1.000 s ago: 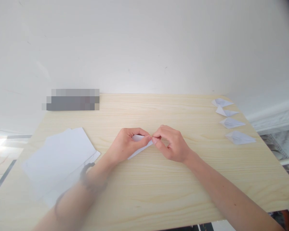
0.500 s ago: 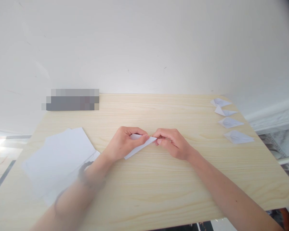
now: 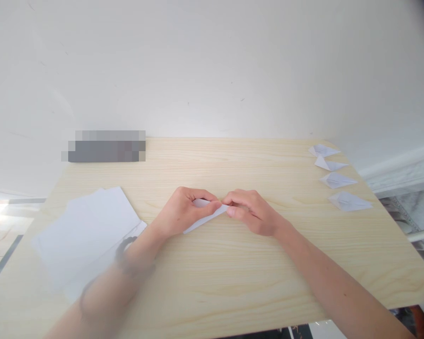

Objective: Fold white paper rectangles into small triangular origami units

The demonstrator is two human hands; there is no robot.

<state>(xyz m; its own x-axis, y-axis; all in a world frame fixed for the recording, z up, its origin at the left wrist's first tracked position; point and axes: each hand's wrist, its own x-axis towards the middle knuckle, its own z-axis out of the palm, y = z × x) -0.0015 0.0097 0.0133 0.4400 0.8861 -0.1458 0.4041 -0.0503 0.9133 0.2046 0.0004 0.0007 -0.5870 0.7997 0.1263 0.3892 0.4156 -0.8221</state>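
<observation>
A narrow piece of folded white paper [image 3: 205, 219] is held between my two hands over the middle of the table. My left hand [image 3: 184, 210] is closed on it, thumb in front and fingers behind. At its right tip, my right hand [image 3: 249, 210] pinches the paper between thumb and forefinger. The fingertips of both hands nearly meet there. Part of the paper's upper edge shows beneath my left fingers; its far side is hidden.
Several folded white paper shapes [image 3: 349, 201] lie in a column along the right side of the wooden table [image 3: 212, 282]. Loose white sheets [image 3: 92, 226] overlap at the left, partly under my left forearm. A blurred-out dark object [image 3: 106, 150] stands at the back left by the wall.
My right hand's fingertips have shifted slightly left along the paper's tip, closer to my left thumb, and now cover more of the tip. My left hand has barely moved.
</observation>
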